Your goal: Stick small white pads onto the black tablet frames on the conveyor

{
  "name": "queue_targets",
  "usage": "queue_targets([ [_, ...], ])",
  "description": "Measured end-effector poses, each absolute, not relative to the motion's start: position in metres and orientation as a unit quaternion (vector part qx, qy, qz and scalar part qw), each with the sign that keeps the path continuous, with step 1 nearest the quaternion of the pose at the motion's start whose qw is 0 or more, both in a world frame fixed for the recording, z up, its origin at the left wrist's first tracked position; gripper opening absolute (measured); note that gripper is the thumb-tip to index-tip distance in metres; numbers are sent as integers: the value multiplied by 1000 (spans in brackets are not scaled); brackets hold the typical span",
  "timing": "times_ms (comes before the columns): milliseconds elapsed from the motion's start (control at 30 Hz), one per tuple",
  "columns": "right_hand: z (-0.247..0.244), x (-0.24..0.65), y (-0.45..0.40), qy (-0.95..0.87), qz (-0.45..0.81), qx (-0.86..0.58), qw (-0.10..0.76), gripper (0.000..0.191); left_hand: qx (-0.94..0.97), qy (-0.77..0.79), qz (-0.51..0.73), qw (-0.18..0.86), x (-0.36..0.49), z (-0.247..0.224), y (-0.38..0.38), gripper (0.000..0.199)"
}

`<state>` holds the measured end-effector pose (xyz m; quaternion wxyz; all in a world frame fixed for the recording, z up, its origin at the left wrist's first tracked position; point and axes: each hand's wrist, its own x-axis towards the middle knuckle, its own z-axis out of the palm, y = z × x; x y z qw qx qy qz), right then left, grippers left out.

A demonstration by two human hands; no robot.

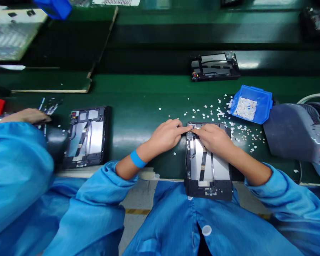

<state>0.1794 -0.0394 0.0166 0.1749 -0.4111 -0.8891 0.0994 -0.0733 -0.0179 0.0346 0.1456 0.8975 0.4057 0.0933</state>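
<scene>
An opened tablet [218, 170] with its inside parts showing lies at the bench edge in front of me. My left hand [166, 135] reaches in from the left, its index finger stretched onto the tablet's top edge and the other fingers curled. From the right, my right hand [214, 139] rests over the tablet's upper part, its fingers closed at the same small spot by a yellowish part. What is between the right fingertips is too small to make out. A blue band is round my left wrist.
Small white pieces [220, 113] lie scattered beyond the tablet. A blue bin [265, 106] holds more, beside a grey machine [290, 131]. Other opened tablets lie further back [214, 67] and left [88, 137], near a co-worker's hand [29, 115].
</scene>
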Motion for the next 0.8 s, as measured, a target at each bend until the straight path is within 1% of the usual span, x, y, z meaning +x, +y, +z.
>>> queue_targets([
  [67,15,180,-43,-904,54,-399,141,37,893,406,93,169,-75,37,-15,51],
  [133,19,176,-43,-915,13,-389,102,37,895,406,78,169,-74,42,-14,49],
  [233,33,169,-38,-929,-17,-364,63,37,904,412,31,108,-67,51,-16,43],
  [300,45,171,-37,-931,12,-354,85,37,908,415,1,55,-61,58,-20,41],
  [367,58,188,-49,-910,66,-372,173,37,909,415,-12,31,-58,61,-25,42],
  [433,65,221,-77,-838,116,-440,300,31,911,411,-5,35,-58,61,-31,45],
  [533,64,288,-137,-621,168,-599,478,12,913,404,51,32,-63,53,-38,46],
  [567,61,311,-156,-532,179,-630,537,9,909,407,84,23,-65,50,-39,44],
  [633,52,353,-183,-355,205,-655,634,17,897,422,130,3,-67,45,-36,39],
  [700,41,388,-194,-211,247,-666,672,31,887,424,181,5,-63,44,-30,35],
  [800,27,421,-187,-117,310,-673,661,47,885,411,220,22,-51,54,-25,33],
])
